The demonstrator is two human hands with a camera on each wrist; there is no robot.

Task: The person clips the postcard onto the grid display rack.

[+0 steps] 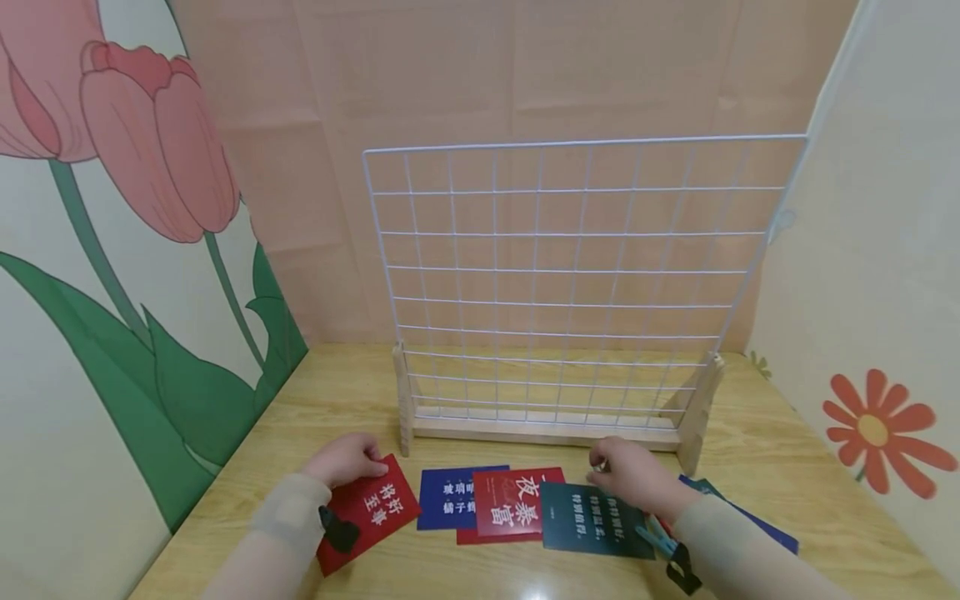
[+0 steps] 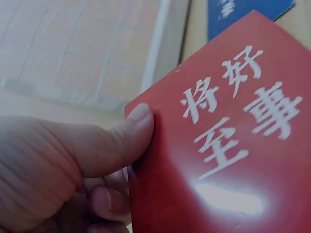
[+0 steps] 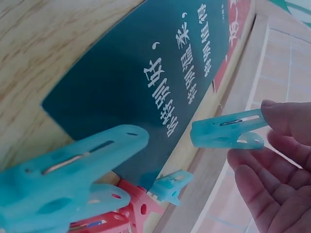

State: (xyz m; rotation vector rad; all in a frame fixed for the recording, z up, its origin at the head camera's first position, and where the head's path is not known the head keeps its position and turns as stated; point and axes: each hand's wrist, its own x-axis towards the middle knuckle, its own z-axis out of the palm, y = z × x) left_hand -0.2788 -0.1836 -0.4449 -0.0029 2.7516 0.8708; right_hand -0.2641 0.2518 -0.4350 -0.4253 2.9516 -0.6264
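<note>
My left hand (image 1: 345, 460) pinches a red card (image 1: 384, 505) with white characters by its edge, thumb on the printed face, as the left wrist view shows up close. A teal clothespin (image 3: 226, 130) is pinched between the thumb and fingers of my right hand (image 1: 633, 475), in front of the wire grid's base. Below that hand lies a dark green card (image 1: 592, 521) with white writing. More clips are near it in the right wrist view: a large teal clothespin (image 3: 63, 179) in the foreground, a pinkish-red clothespin (image 3: 138, 206) and another teal clothespin (image 3: 172, 187).
A white wire grid (image 1: 540, 234) stands upright in a wooden base (image 1: 510, 428) at the back of the wooden table (image 1: 337, 383). Between my hands lie a blue card (image 1: 442, 512) and an overlapping red card (image 1: 502, 500). Another blue card (image 1: 776, 532) shows beyond my right forearm.
</note>
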